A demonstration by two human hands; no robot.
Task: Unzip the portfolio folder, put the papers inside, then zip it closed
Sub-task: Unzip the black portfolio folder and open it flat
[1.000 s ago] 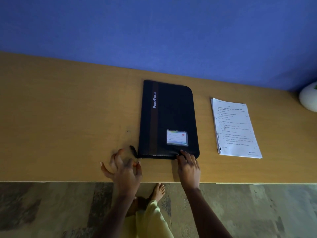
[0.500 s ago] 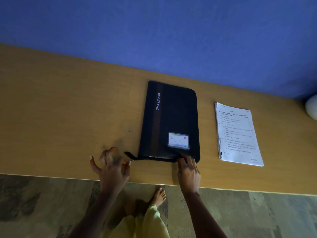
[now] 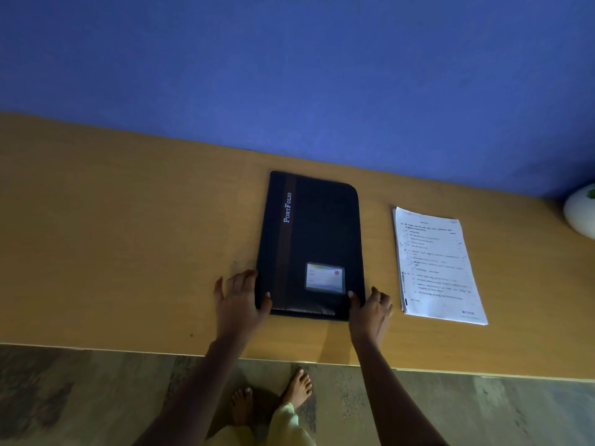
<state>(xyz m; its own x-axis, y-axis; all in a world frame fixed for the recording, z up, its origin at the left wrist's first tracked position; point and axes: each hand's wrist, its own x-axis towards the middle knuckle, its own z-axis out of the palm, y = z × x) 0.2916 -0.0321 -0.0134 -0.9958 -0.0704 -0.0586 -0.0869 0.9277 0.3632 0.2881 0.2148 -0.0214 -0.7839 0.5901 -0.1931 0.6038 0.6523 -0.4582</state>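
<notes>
A black zipped portfolio folder [image 3: 322, 233] with a brown stripe, the word "PortFolio" and a card window lies flat on the wooden table [image 3: 128, 236]. My left hand [image 3: 240, 300] holds its near left corner, thumb on the cover and fingers spread along the left edge. At the near right corner, my right hand [image 3: 370, 309] has its thumb on the cover and its fingers curled against the side. A stack of printed papers [image 3: 434, 262] lies on the table to the right of the folder, apart from it.
A white rounded object [image 3: 581, 210] sits at the far right edge against the blue wall [image 3: 289, 75]. The table's front edge [image 3: 96, 349] runs just below my hands. My bare feet [image 3: 289, 394] stand on the stone floor beneath.
My left hand has left the zipper tab it was pulling leftward and now sits on the folder's near left corner. My right hand slid from the near edge to the right corner.
</notes>
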